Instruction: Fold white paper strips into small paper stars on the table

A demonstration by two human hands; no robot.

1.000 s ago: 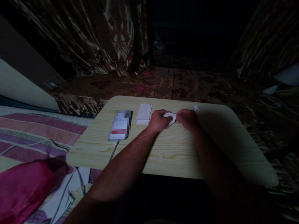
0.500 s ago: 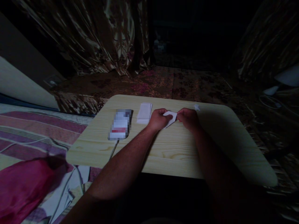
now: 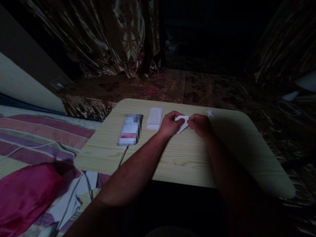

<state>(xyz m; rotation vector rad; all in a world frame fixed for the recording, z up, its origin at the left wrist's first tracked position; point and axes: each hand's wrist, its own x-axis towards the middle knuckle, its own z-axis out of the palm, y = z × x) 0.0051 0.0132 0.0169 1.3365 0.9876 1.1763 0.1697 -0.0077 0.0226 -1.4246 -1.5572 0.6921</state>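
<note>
A small folded piece of white paper (image 3: 182,126) is held between my two hands over the wooden table. My left hand (image 3: 171,125) grips its left side, with the thumb lying across the top. At the upper right edge, my right hand (image 3: 199,124) pinches the paper between thumb and fingers. Just left of my left hand lies a stack of white paper sheets (image 3: 155,118). Beyond my right hand sits a small white folded paper piece (image 3: 210,113), too small to make out fully.
The light wooden table (image 3: 182,161) has rounded corners. A phone (image 3: 129,130), its screen blurred, lies at the left with a cable (image 3: 122,157) running off the near edge. A striped bed (image 3: 49,131) with a pink cloth (image 3: 29,194) is on the left; patterned curtains (image 3: 118,36) hang behind.
The paper between my hands has turned slightly, and my right hand now covers more of its right corner. The whole view has shifted a little.
</note>
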